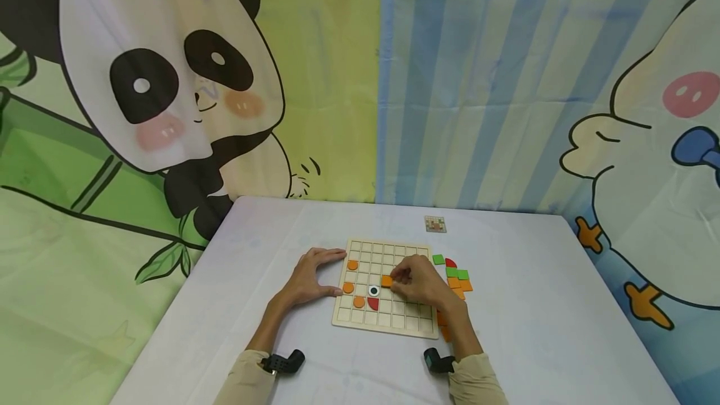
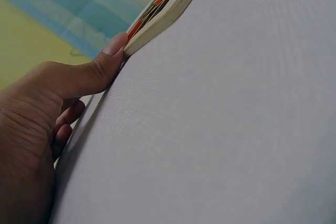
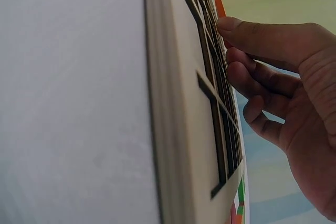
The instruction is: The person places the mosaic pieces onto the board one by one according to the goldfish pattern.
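A pale wooden grid board (image 1: 388, 331) lies flat on the table. My right hand (image 1: 422, 281) pinches an orange square tile (image 1: 386, 281) between thumb and fingertips over the board's middle; in the right wrist view the orange tile (image 3: 219, 7) pokes out past the thumb. My left hand (image 1: 306, 277) is spread along the board's left side, its thumb against the edge in the left wrist view. Several orange discs (image 1: 348, 288) sit in cells on the left. A white disc with a black ring (image 1: 374, 291) lies just above a red quarter-round piece (image 1: 373, 304).
Right of the board lie loose pieces: green squares (image 1: 438, 259), a red rounded piece (image 1: 450, 263) and orange tiles (image 1: 465, 285), some partly behind my right forearm. A small patterned card (image 1: 435, 224) is farther back on the white table (image 1: 562, 305). Printed curtains hang behind.
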{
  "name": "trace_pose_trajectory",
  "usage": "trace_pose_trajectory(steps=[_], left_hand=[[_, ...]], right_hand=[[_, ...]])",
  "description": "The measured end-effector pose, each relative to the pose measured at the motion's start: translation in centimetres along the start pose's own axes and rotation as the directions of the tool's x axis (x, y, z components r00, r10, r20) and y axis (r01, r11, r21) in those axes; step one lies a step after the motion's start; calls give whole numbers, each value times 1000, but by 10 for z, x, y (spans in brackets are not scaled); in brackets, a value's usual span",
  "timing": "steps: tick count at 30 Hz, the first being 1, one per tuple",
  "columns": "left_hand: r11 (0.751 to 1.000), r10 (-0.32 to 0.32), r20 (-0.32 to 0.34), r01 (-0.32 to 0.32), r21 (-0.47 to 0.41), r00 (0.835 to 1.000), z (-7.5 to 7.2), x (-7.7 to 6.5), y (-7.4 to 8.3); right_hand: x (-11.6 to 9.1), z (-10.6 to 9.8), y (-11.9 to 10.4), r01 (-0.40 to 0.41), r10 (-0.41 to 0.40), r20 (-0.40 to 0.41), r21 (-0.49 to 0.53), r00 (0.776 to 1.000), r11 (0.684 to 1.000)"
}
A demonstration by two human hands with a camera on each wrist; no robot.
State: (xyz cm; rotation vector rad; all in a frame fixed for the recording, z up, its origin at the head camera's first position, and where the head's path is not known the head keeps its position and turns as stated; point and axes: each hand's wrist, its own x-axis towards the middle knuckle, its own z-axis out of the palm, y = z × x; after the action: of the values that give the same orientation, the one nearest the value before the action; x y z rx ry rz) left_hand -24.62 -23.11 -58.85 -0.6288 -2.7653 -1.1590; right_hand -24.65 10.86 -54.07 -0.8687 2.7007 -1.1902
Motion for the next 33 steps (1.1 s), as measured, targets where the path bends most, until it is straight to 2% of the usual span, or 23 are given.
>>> trace_pose_trajectory(steps=[11, 33], left_hand=[[1000, -5, 10, 5, -7, 1000, 0, 1, 0], [1000, -5, 4, 5, -8, 1000, 0, 0, 0]], right_hand=[[6, 6, -2, -7, 7, -6, -35, 1000, 999], [17, 12, -6, -8, 9, 16, -25, 1000, 1000]])
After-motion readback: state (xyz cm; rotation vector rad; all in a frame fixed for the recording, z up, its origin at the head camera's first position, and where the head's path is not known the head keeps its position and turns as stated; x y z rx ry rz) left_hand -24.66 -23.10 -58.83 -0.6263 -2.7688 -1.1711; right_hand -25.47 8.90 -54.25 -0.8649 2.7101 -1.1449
